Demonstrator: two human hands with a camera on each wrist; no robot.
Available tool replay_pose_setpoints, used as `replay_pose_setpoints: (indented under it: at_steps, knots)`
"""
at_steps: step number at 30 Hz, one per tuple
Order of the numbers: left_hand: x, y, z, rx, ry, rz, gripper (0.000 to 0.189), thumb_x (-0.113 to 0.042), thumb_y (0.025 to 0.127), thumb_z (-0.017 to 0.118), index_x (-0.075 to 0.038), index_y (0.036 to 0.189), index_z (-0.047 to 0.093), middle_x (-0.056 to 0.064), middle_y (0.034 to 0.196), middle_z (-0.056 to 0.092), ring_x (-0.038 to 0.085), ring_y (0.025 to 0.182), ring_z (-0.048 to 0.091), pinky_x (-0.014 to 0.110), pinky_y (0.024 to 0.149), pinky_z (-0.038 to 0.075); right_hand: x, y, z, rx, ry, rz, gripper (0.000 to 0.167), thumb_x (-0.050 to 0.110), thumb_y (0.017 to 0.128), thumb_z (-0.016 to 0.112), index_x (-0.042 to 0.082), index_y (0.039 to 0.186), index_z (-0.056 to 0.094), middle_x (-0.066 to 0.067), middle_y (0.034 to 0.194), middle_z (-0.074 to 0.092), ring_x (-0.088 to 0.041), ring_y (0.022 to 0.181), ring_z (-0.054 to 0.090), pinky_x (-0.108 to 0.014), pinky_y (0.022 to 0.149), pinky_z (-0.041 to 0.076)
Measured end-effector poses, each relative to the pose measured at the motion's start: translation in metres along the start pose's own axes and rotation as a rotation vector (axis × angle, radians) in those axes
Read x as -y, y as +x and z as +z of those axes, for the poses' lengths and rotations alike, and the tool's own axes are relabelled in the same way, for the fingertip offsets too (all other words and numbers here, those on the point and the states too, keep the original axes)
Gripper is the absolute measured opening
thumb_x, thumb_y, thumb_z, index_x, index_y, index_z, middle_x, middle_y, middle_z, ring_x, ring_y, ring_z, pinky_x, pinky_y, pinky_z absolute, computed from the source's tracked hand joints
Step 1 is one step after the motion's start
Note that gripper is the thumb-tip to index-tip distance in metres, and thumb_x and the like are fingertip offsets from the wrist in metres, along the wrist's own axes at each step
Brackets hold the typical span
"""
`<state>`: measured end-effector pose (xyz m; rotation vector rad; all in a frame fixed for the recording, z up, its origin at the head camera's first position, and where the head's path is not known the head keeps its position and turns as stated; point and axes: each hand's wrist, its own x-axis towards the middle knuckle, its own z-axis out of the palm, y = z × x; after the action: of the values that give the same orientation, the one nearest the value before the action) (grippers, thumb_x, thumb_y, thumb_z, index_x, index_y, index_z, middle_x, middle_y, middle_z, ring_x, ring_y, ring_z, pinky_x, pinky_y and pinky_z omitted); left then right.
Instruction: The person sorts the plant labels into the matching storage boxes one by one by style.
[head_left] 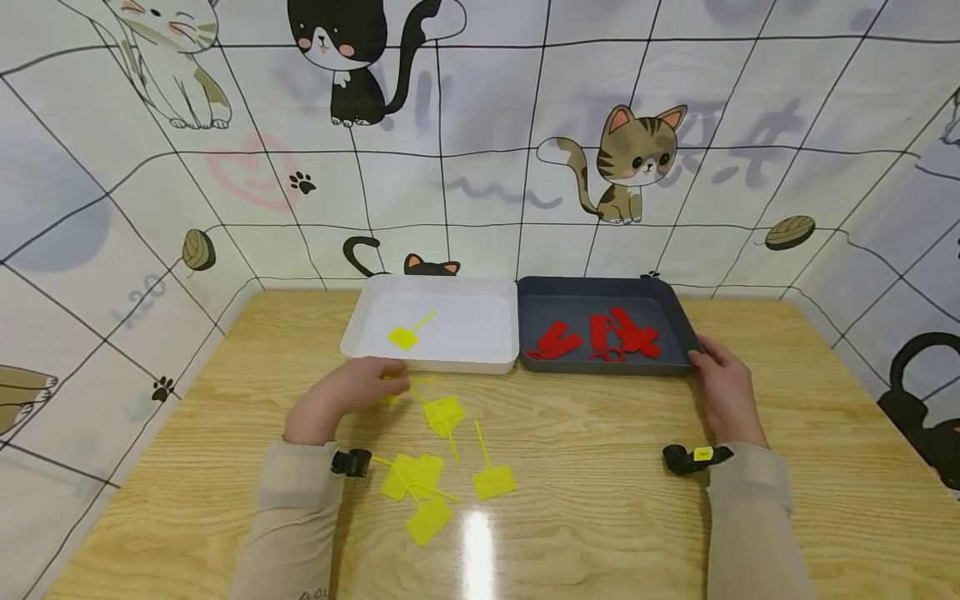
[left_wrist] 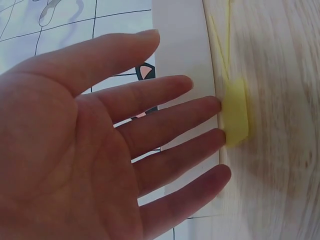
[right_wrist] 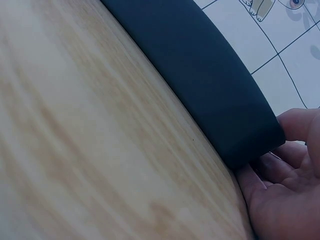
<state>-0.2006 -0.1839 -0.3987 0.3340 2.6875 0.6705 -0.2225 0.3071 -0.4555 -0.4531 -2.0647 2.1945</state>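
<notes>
At the near right corner of the dark-grey rectangular tray [head_left: 600, 367], right hand [head_left: 726, 383] clamped on its edge. Left hand [head_left: 348, 392] by the white rectangular tray [head_left: 465, 333], fingers straight, apart; can't tell if they touch the flat yellow stemmed piece [left_wrist: 235, 112] there. Step looks like colour sorting: flat red pieces [head_left: 553, 337] in grey, one yellow in white, others on the near side. Next pick probably needs a fingertip pinch. Surface: glossy pale wood-grain table [head_left: 600, 500]. Room: cat-print grid backdrop [head_left: 487, 108] far, left, right.

- Left tray [head_left: 468, 325] is coloured white; right tray [head_left: 558, 303], dark grey.
- Stemmed pieces [head_left: 494, 482] are coloured yellow; ringed pieces [head_left: 598, 331], red.
- Tabletop [head_left: 600, 458] is wood-grained tan.
- Backdrop [head_left: 487, 100] is printed with cats, gridlines.
</notes>
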Motion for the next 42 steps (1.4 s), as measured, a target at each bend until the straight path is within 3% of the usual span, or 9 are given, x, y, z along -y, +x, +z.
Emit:
replay_pose_setpoints:
  at_steps: [4, 7, 11, 14, 18, 22, 34, 42]
  knots:
    - [-0.001, 0.001, 0.002, 0.0, -0.001, -0.006, 0.045, -0.033, 0.089, 0.053, -0.01, 0.128, 0.05, 0.011, 0.129, 0.047, 0.028, 0.113, 0.044, 0.044, 0.094, 0.034, 0.0, 0.0, 0.0, 0.0, 0.003, -0.009, 0.053, 0.023, 0.092, 0.048, 0.01, 0.14, 0.029, -0.006, 0.147, 0.016, -0.014, 0.131, 0.022, -0.02, 0.102, 0.022]
    - [-0.003, 0.003, 0.003, -0.006, 0.012, 0.025, 0.042, -0.031, 0.088, 0.055, -0.011, 0.124, 0.053, 0.01, 0.125, 0.051, 0.027, 0.108, 0.046, 0.043, 0.091, 0.036, 0.0, 0.0, 0.001, 0.0, 0.002, -0.009, 0.053, 0.023, 0.092, 0.048, 0.01, 0.14, 0.029, -0.006, 0.147, 0.016, -0.015, 0.131, 0.023, -0.02, 0.102, 0.023]
    - [-0.008, 0.005, 0.006, -0.013, 0.009, 0.096, 0.023, -0.027, 0.087, 0.057, -0.01, 0.103, 0.058, 0.008, 0.101, 0.057, 0.024, 0.09, 0.049, 0.037, 0.078, 0.039, 0.0, 0.0, 0.0, 0.002, 0.01, -0.002, 0.054, 0.024, 0.092, 0.049, 0.011, 0.14, 0.028, -0.005, 0.147, 0.015, -0.014, 0.131, 0.022, -0.02, 0.102, 0.022]
    - [-0.011, 0.006, 0.008, -0.017, -0.001, 0.113, 0.018, -0.024, 0.086, 0.058, -0.01, 0.098, 0.057, 0.006, 0.094, 0.055, 0.023, 0.084, 0.047, 0.036, 0.073, 0.038, 0.0, 0.0, 0.0, 0.004, 0.021, 0.0, 0.055, 0.024, 0.092, 0.049, 0.012, 0.141, 0.028, -0.004, 0.148, 0.014, -0.014, 0.131, 0.021, -0.02, 0.102, 0.022]
    - [-0.012, 0.007, 0.012, -0.02, -0.002, 0.08, 0.033, -0.017, 0.086, 0.058, -0.01, 0.118, 0.056, 0.008, 0.116, 0.054, 0.025, 0.103, 0.047, 0.04, 0.088, 0.038, 0.0, 0.0, -0.001, 0.01, 0.032, -0.001, 0.055, 0.023, 0.092, 0.048, 0.011, 0.141, 0.027, -0.005, 0.148, 0.014, -0.014, 0.131, 0.021, -0.02, 0.102, 0.021]
    - [-0.014, 0.009, 0.014, -0.034, 0.04, 0.042, 0.044, -0.012, 0.083, 0.059, -0.009, 0.126, 0.051, 0.01, 0.126, 0.05, 0.027, 0.114, 0.043, 0.043, 0.095, 0.034, -0.002, 0.001, -0.001, 0.01, 0.035, 0.0, 0.054, 0.022, 0.092, 0.048, 0.011, 0.141, 0.027, -0.005, 0.148, 0.014, -0.014, 0.131, 0.021, -0.02, 0.102, 0.021]
    - [-0.033, 0.007, 0.023, -0.119, 0.306, 0.012, 0.032, -0.012, 0.077, 0.067, -0.012, 0.108, 0.06, 0.006, 0.103, 0.057, 0.02, 0.087, 0.05, 0.034, 0.075, 0.044, -0.001, 0.002, -0.001, 0.013, 0.021, -0.015, 0.053, 0.022, 0.092, 0.048, 0.01, 0.14, 0.028, -0.006, 0.147, 0.016, -0.015, 0.131, 0.022, -0.02, 0.102, 0.022]
    - [-0.037, 0.008, 0.027, -0.128, 0.355, -0.008, 0.032, -0.008, 0.075, 0.064, -0.015, 0.106, 0.058, 0.004, 0.101, 0.052, 0.022, 0.089, 0.047, 0.034, 0.067, 0.043, -0.001, 0.002, -0.001, 0.01, 0.022, -0.017, 0.053, 0.022, 0.092, 0.048, 0.01, 0.14, 0.029, -0.006, 0.147, 0.017, -0.015, 0.13, 0.023, -0.019, 0.101, 0.023]
